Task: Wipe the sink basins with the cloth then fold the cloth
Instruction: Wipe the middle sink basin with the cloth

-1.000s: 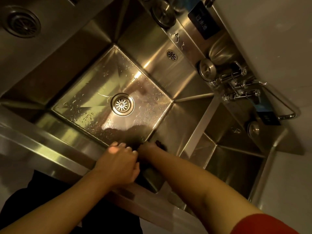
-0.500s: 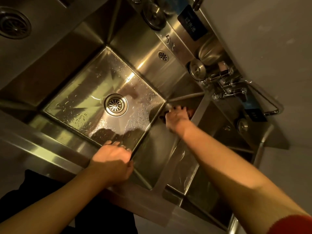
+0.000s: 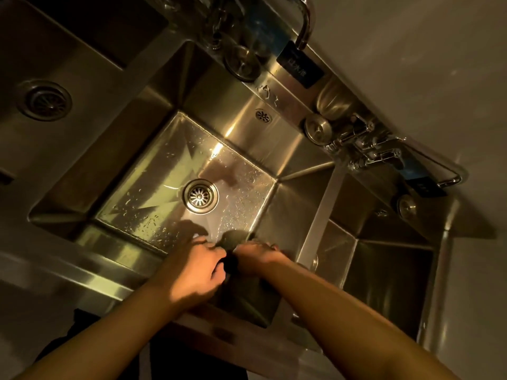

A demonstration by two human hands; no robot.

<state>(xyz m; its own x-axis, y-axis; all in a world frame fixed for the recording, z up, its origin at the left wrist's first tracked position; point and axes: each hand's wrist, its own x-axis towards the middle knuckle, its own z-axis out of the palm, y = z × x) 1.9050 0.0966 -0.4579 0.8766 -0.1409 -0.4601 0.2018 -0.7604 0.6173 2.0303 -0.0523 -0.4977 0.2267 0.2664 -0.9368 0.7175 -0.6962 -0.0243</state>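
The middle sink basin (image 3: 164,171) is steel, wet with droplets, with a round drain (image 3: 201,196) in its floor. At its near right corner my left hand (image 3: 192,267) and my right hand (image 3: 258,253) meet over a dark cloth (image 3: 231,264). The cloth is bunched between them against the basin's near wall, and most of it is hidden by the hands. My right hand presses on it from the right. The fingers of my left hand curl around its left end. The right basin (image 3: 389,272) lies just past a narrow divider (image 3: 326,198).
A third basin with its own drain (image 3: 44,100) lies at the far left. Taps (image 3: 365,149), round plugs (image 3: 318,130) and a dark sign (image 3: 299,68) line the back ledge. A second spout (image 3: 304,31) rises at the top. The steel front rim (image 3: 82,272) runs below my forearms.
My right hand came back with the cloth from the far end of the divider to the near right corner. My left hand shifted right to meet it. The view tilted.
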